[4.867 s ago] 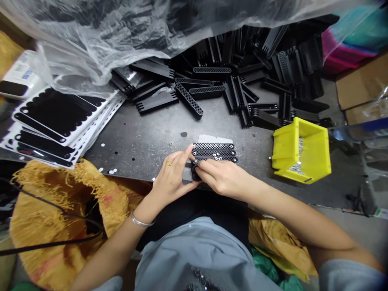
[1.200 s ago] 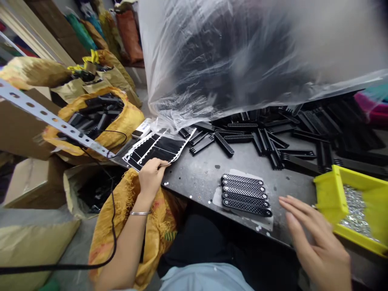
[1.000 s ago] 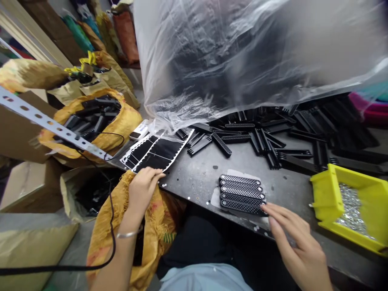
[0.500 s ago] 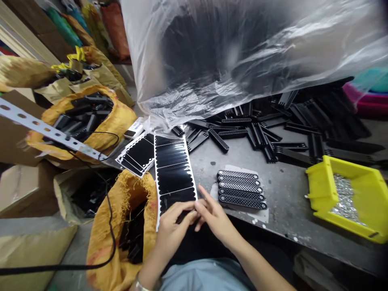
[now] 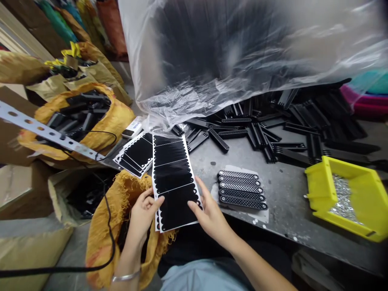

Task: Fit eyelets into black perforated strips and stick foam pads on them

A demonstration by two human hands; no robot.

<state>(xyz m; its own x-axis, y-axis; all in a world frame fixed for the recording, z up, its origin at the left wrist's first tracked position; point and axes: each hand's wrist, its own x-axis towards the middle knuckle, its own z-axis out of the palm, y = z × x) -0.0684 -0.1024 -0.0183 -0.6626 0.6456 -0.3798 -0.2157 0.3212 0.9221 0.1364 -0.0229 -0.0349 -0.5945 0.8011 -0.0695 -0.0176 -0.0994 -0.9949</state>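
Note:
A long white-backed sheet of black stickers (image 5: 178,208) with scalloped sides lies in front of me, its near end over the table's edge. A second sheet shows beneath it along the left side. My left hand (image 5: 143,216) pinches the left edge, thumb on top. On the opposite edge my right hand (image 5: 210,212) grips with its thumb over the black face, the other fingers partly hidden under the sheet. To the right, several black textured bars (image 5: 241,190) with silver ends lie side by side on a pale sheet.
More sticker sheets (image 5: 135,155) lie left. Black slotted plastic parts (image 5: 263,137) are heaped at the back under a clear plastic bag (image 5: 212,68). A yellow bin (image 5: 363,202) of small metal pieces stands right. Orange sacks (image 5: 103,242) and a perforated metal bar (image 5: 51,131) are on the left.
My hands were together over the near end of the sheet, fingertips meeting. They have moved apart, the left one leftward, and now hold opposite edges of the sheet.

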